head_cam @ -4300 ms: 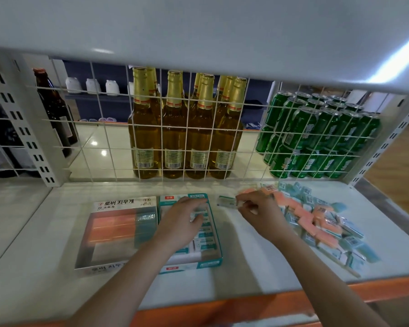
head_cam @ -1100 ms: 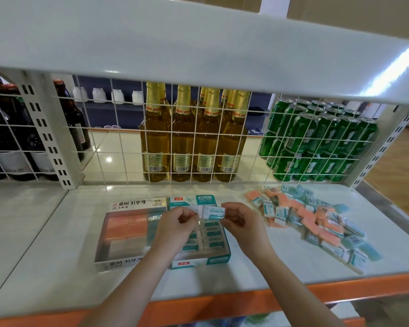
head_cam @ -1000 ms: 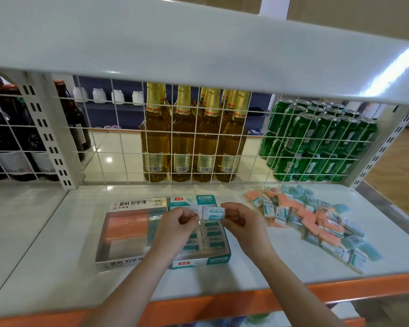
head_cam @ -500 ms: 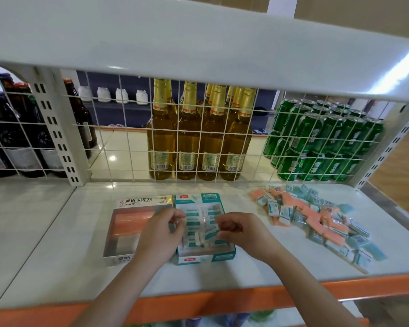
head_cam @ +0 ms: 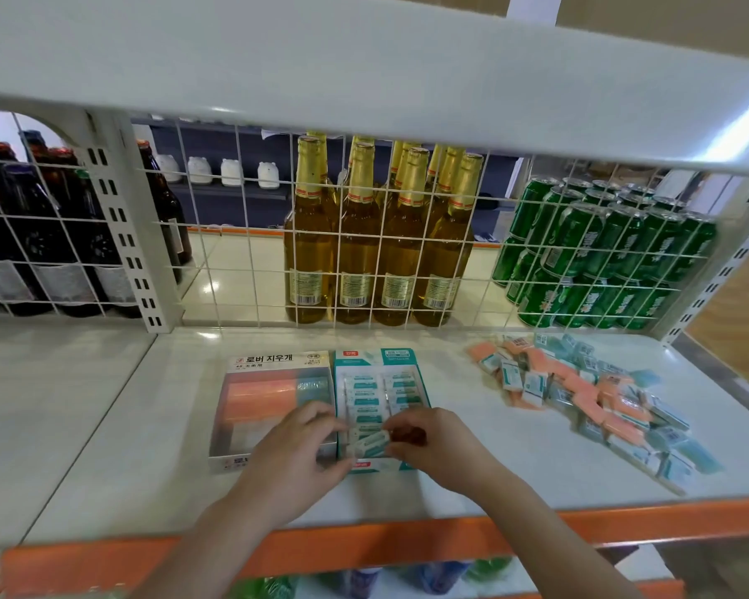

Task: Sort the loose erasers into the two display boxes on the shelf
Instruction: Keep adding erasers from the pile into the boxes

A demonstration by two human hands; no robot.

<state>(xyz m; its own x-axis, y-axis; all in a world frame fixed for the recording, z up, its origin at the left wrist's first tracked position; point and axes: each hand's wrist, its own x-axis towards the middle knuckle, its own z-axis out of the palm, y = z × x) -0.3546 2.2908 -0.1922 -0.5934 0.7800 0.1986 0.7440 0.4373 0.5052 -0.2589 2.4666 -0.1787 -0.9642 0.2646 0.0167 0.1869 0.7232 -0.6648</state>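
A teal eraser is pinched by left hand and right hand over the teal box, its near end hidden; loose erasers lie right.

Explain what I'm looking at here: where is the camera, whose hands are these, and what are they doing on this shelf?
No machine here: the camera sits on a person's head, looking down at their own bare hands. The left hand and right hand together pinch one teal-sleeved eraser at the near end of the teal display box. Beside it, to the left, lies a white display box holding orange erasers. A loose pile of erasers waits on the shelf to the right. Bottles and cans stand behind the wire grid.
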